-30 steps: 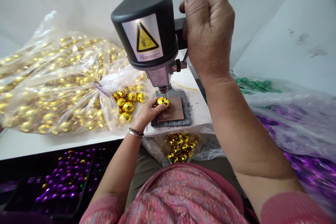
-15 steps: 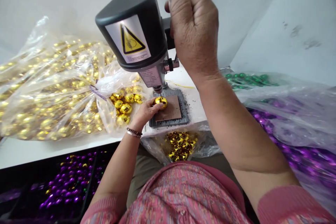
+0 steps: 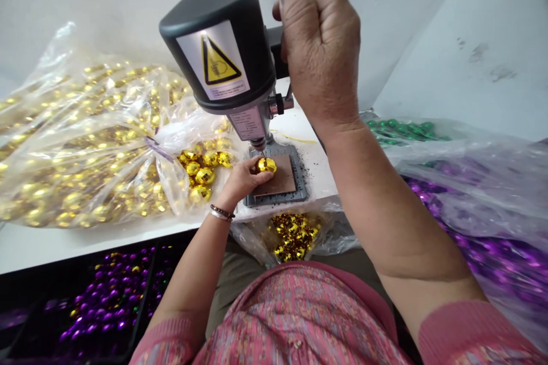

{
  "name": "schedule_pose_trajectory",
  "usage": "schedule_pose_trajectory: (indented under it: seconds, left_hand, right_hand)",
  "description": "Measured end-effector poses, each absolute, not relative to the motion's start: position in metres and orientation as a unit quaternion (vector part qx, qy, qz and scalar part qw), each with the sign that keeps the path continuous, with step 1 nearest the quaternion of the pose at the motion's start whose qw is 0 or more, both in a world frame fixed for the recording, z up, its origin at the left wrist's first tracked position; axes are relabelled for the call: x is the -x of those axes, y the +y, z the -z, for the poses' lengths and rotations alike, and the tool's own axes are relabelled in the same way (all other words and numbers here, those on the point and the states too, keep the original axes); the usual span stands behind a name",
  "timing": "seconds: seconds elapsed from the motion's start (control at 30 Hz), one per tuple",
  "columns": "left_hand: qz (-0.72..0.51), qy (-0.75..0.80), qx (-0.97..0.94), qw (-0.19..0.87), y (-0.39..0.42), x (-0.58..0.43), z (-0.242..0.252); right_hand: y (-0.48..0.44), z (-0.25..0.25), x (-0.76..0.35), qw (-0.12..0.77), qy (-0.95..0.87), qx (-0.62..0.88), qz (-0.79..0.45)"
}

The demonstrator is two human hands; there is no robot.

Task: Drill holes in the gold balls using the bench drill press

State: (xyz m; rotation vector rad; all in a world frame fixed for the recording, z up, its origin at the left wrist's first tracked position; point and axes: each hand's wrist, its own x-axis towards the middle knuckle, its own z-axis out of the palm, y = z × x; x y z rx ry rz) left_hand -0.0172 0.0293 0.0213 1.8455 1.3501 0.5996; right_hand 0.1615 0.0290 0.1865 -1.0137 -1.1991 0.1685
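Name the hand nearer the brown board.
Left: the left hand holds a gold ball at the brown board; the right hand is well above it, beside the black machine head.

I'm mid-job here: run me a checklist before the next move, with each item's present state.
1. Left hand holds the gold ball: ok, between thumb and fingers.
2. Right hand on the lever: ok, closed at its end.
3. Left fingers well clear of the drill bit: not ok, they look close beside it.
4. Bit touching the ball: cannot tell, too small.
5. Brown board on the base: ok, lies flat.
6. Table around the base clean: not ok, dark bits lie scattered.
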Motion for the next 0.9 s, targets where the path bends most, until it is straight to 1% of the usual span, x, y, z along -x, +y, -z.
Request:
schedule_pose_trajectory:
  seconds: [0.1,0.27,0.4,0.7,0.8,0.9]
  left_hand:
    - [-0.21,0.527,-0.74,0.362,0.029,0.012,-0.025]
    - [-0.213,0.536,-0.705,0.413,0.028,0.009,-0.022]
    - [-0.219,0.546,-0.694,0.416,0.029,0.01,-0.017]
    - [-0.222,0.523,-0.714,0.409,0.03,0.012,-0.011]
    - [-0.225,0.517,-0.715,0.413,0.03,0.013,-0.009]
    - [-0.224,0.512,-0.716,0.418,0.031,0.014,-0.007]
  right_hand:
    - [0.029,-0.184,-0.162,0.713,-0.539,0.443,-0.066]
    - [0.018,-0.176,-0.164,0.712,-0.56,0.42,-0.054]
    - [0.006,-0.164,-0.164,0.735,-0.571,0.363,-0.049]
    - [-0.024,-0.136,-0.17,0.709,-0.595,0.363,-0.109]
    - [-0.029,-0.128,-0.17,0.697,-0.593,0.377,-0.146]
    - [-0.033,-0.124,-0.168,0.693,-0.584,0.394,-0.155]
